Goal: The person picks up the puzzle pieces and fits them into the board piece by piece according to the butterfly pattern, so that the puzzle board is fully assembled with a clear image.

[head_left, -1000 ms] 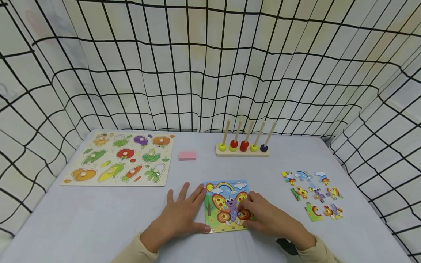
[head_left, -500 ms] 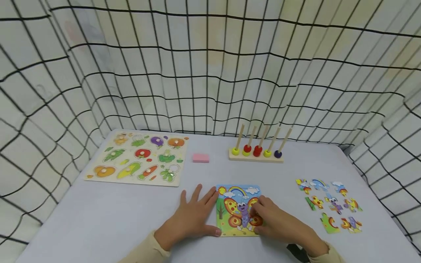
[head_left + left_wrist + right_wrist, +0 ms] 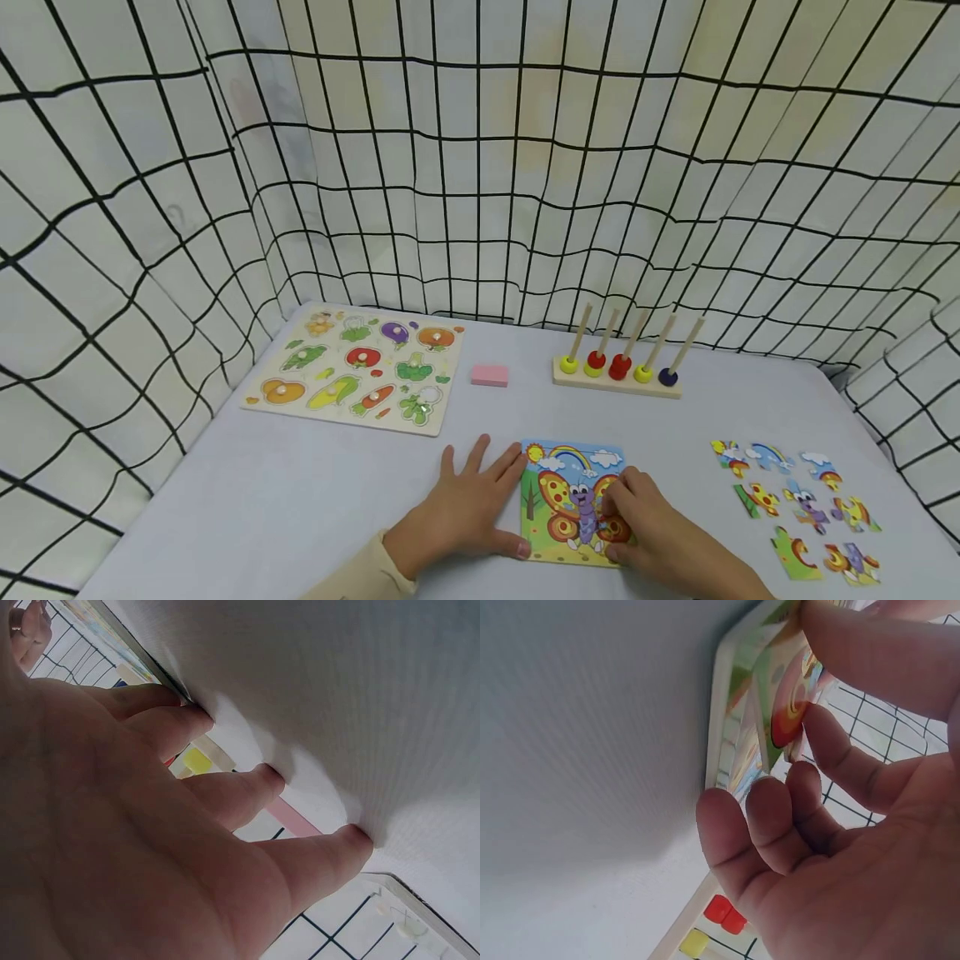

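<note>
A square butterfly puzzle board (image 3: 534, 525) lies flat in front of me in the head view. My left hand (image 3: 465, 512) rests on the white table with fingers spread, its index finger and thumb touching the board's left edge. At the board's right side is my right hand (image 3: 660, 533), which covers the lower right corner. In the right wrist view, my right hand (image 3: 840, 787) pinches a puzzle piece (image 3: 784, 697) with a red and orange swirl between thumb and fingers. This piece is tilted up from the board's edge (image 3: 718, 712).
Several loose butterfly puzzle pieces (image 3: 808, 507) lie in rows at the right. A wooden peg stand (image 3: 617, 383) with coloured beads and a pink block (image 3: 489, 376) are farther back. A vegetable peg board (image 3: 341, 421) lies back left. Black netting (image 3: 480, 167) encloses the table.
The head view has turned slightly left and up, so everything sits farther right and lower. Both hands stay at the board, and the right hand keeps its pinch with little visible movement.
</note>
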`<state>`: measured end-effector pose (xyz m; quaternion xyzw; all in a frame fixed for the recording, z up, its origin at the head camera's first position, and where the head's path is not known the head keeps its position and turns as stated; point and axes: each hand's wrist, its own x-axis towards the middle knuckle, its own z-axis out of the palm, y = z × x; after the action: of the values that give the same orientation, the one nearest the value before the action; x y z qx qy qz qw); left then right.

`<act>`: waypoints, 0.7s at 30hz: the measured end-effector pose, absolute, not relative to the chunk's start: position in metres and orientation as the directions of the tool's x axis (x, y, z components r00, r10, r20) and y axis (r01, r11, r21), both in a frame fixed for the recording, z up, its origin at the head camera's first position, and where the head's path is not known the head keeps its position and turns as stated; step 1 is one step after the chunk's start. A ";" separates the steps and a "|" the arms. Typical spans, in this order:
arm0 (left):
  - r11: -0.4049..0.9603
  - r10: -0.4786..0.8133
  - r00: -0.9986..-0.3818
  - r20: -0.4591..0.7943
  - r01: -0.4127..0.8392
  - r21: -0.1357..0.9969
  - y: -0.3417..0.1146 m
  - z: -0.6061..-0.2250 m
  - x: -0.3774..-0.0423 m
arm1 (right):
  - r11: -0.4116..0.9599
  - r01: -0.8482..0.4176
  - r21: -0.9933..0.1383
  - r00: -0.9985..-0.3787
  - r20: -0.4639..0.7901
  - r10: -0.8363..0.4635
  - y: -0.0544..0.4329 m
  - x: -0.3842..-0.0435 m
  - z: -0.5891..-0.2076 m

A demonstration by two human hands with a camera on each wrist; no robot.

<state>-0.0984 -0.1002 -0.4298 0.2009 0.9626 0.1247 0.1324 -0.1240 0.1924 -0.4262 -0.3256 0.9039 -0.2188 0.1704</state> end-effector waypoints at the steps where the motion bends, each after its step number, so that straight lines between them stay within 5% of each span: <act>1: 0.888 0.419 -0.885 -0.204 0.353 0.294 -0.100 -0.431 -0.098 | 0.690 -0.523 -0.501 -0.732 -0.152 -0.664 0.192 -0.123 -0.426; 21: 0.881 0.430 -0.889 -0.160 0.373 0.292 -0.101 -0.435 -0.099 | 0.718 -0.557 -0.417 -0.764 -0.084 -0.640 0.189 -0.119 -0.427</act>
<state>-0.0988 -0.1011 -0.4345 0.2083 0.9634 0.1274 0.1107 -0.1186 0.1886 -0.4274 -0.3252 0.9201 -0.1873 0.1117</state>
